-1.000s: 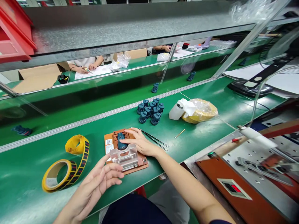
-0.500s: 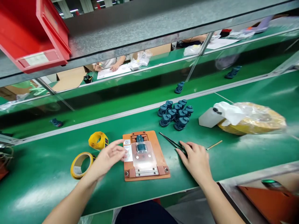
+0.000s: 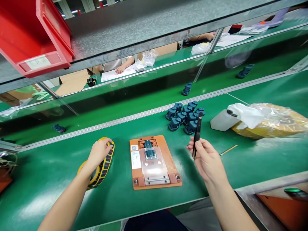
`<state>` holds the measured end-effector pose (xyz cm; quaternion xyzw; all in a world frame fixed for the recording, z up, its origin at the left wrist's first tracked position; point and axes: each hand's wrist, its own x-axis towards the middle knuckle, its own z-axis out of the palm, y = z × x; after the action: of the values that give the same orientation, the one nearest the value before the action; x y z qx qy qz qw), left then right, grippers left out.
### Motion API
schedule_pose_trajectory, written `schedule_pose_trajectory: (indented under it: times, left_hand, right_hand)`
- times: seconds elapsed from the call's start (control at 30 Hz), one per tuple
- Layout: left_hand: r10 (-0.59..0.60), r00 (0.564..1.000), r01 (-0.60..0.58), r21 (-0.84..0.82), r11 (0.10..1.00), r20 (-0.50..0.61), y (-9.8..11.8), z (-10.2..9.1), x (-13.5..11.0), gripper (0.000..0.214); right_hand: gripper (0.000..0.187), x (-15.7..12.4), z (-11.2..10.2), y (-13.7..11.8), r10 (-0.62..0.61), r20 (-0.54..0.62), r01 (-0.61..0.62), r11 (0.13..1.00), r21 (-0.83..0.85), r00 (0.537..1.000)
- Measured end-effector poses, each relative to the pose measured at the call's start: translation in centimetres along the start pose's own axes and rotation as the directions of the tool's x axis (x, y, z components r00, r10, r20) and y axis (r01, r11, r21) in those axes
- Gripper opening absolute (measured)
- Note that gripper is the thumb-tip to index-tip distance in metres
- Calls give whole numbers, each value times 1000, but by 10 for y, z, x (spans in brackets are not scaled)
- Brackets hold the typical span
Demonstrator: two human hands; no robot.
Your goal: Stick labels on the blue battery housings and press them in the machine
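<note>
While the left hand (image 3: pixel 99 152) lies on the yellow tape roll (image 3: pixel 106 162) at the left of the green bench (image 3: pixel 48 199), the right hand (image 3: pixel 208 160) holds the black tweezers (image 3: pixel 197 133) up in the air, to the right of the orange fixture plate (image 3: pixel 173 166). The left fingers are bent over the upper rim of the roll, but I cannot tell if they really squeeze it. The right thumb and fingers are pressed on the lower part of the tweezers, which stand almost upright in front of the group of blue parts (image 3: pixel 185 117).

One blue part (image 3: pixel 149 149) sits in the fixture plate under a clear cover (image 3: pixel 154 165), and neither hand touches it. Behind the right hand lie a thin wooden stick (image 3: pixel 228 149), a white bottle (image 3: pixel 222 120) and a plastic bag (image 3: pixel 271 122) with something yellow inside.

To my judgement, this is a moment of taking up tool and tape, with the fixture waiting between the hands. Work on the roll with the tweezers would call for bringing the two hands together and turning the fine tips toward the tape edge, with the roll held steady.
</note>
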<state>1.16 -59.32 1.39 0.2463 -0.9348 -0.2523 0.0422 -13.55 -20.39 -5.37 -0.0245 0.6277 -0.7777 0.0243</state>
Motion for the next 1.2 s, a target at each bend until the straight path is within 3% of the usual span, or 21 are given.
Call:
schedule_pose_trajectory:
  times: [0.07,0.2,0.27,0.37,0.5,0.63,0.8,1.03,1.1,1.17,1.2]
  left_hand:
    - [-26,999,20,-130,991,-43,-7,-4,-7,32]
    - [-114,985,49,-432,901,-126,-13,-1,-31,51]
    - [-184,970,66,-549,833,-162,-12,5,-43,50]
    - [-288,936,85,-663,743,-202,-12,15,-56,45]
    - [-387,892,96,-737,669,-235,-16,20,-65,41]
    - [-409,886,101,-767,634,-221,-17,19,-69,38]
    - [-397,890,101,-750,654,-226,-11,16,-72,37]
    - [-337,907,102,-642,760,-253,0,7,-73,37]
    - [-247,934,94,-488,868,-258,4,-1,-66,37]
    - [-125,967,87,-176,981,-221,10,-7,-55,43]
    - [-79,981,82,9,997,-179,12,-9,-47,48]
  right_hand:
    - [38,1,17,-11,58,119,-75,987,140,991]
    - [32,-2,62,-31,69,326,-149,962,228,943]
    - [31,-7,89,-41,104,446,-223,949,224,889]
    - [35,-13,132,-52,178,610,-334,931,150,772]
    - [37,-16,181,-58,204,721,-377,923,85,662]
    - [40,-17,213,-55,199,745,-362,930,61,637]
    - [43,-18,229,-51,193,755,-305,952,10,627]
    - [40,-18,227,-47,153,766,-229,973,-7,624]
    - [38,-14,219,-50,113,759,-176,984,2,641]
    - [36,-7,205,-55,69,745,-105,994,2,663]
    - [35,-2,196,-58,53,736,-70,997,-7,675]
